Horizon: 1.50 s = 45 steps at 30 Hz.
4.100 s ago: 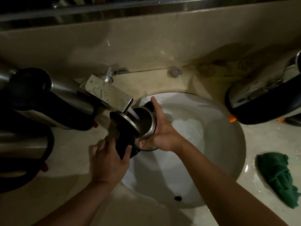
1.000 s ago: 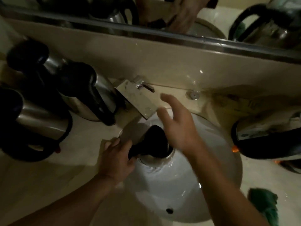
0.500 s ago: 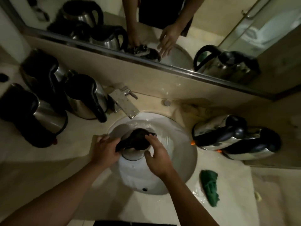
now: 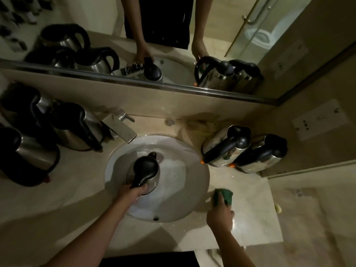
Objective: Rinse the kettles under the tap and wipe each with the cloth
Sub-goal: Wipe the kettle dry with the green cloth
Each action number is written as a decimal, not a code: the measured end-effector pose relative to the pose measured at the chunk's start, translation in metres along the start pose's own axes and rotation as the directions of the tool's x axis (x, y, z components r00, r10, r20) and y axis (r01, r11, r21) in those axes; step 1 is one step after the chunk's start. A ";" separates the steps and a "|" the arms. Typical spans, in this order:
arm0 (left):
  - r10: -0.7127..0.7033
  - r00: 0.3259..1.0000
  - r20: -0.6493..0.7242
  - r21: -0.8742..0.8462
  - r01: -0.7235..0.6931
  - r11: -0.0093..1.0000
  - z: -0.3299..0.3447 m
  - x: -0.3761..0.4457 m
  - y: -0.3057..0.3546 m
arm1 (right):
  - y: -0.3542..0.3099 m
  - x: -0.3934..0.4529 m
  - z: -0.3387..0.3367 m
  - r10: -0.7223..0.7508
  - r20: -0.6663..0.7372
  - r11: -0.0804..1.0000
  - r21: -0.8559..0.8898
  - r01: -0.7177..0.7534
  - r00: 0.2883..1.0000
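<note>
While the left hand curls round the black handle of a steel kettle, it holds that kettle upright over the white basin at the centre of the frame, lid closed and spout pointing toward the tap. The kettle's base sits low in the bowl; whether it rests on the porcelain cannot be told. Lower right of it, the right hand grips the green cloth, fingers closed over its near end, the bunched cloth lying on the wet counter just beside the basin's right rim.

Outward from the hands, the square chrome tap slants over the basin's upper left edge, and a small round metal button sits on the counter behind the bowl. Right of the basin, two kettles lie on their sides, touching each other, with black handles up and small orange parts showing at their lower ends. On the left of the frame three more kettles stand upright in a close cluster, steel bodies with black lids and handles. Along the top runs a mirror, which reflects the kettles, both hands and a dark garment. At the right edge a wall plate is fixed on the side wall.
</note>
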<state>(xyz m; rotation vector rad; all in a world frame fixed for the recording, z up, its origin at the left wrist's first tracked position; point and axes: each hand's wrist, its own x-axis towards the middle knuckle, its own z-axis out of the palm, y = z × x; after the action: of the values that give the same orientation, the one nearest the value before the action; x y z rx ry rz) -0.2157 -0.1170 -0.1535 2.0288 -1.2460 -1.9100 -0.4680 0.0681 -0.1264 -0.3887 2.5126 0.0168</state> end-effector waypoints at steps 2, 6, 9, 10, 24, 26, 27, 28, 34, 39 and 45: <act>0.003 1.000 -0.014 -0.070 -0.004 0.998 0.006 -0.005 0.005 | -0.005 -0.004 -0.001 -0.036 -0.043 0.996 0.075 0.039 0.998; -0.006 0.999 -0.036 -0.217 -0.002 0.976 -0.001 -0.018 0.021 | -0.025 -0.022 -0.025 -0.034 0.043 0.878 0.479 0.009 0.998; 0.042 0.998 -0.037 -0.346 -0.052 0.937 -0.006 -0.035 0.027 | -0.044 -0.050 -0.057 -0.179 0.037 0.676 0.731 0.095 0.983; 0.062 0.997 -0.040 -0.357 -0.073 0.931 -0.007 -0.043 0.027 | -0.051 -0.060 -0.067 -0.226 0.027 0.610 0.783 0.120 0.974; 0.463 0.867 0.186 -0.618 -0.263 0.741 -0.060 -0.141 0.098 | -0.177 -0.166 -0.111 -0.735 -0.377 0.521 0.219 0.825 0.564; 0.489 0.853 0.181 -0.678 -0.252 0.691 -0.062 -0.159 0.108 | -0.189 -0.167 -0.108 -0.781 -0.370 0.441 0.246 0.863 0.504; 0.498 0.850 0.174 -0.691 -0.255 0.677 -0.062 -0.164 0.111 | -0.197 -0.166 -0.113 -0.768 -0.354 0.412 0.366 0.835 0.534; 0.505 0.847 0.168 -0.690 -0.265 0.674 -0.064 -0.167 0.112 | -0.207 -0.162 -0.120 -0.738 -0.336 0.387 0.499 0.775 0.585; 0.531 0.837 0.134 -0.647 -0.332 0.686 -0.072 -0.177 0.114 | -0.242 -0.159 -0.128 -0.628 -0.392 0.387 0.592 0.707 0.672; 0.537 0.829 0.157 -0.692 -0.296 0.659 -0.078 -0.177 0.117 | -0.186 -0.157 -0.070 -0.875 -0.476 0.123 -0.037 0.992 0.091; 0.550 0.829 0.096 -0.642 -0.370 0.671 -0.076 -0.177 0.121 | -0.219 -0.155 -0.103 -0.644 -0.436 0.223 0.678 0.700 0.628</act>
<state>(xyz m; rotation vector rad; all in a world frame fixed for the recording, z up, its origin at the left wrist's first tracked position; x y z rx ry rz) -0.1884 -0.1256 0.0717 1.0159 -0.8971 -2.0097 -0.3428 -0.1097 0.0613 -1.0436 1.8519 -1.4886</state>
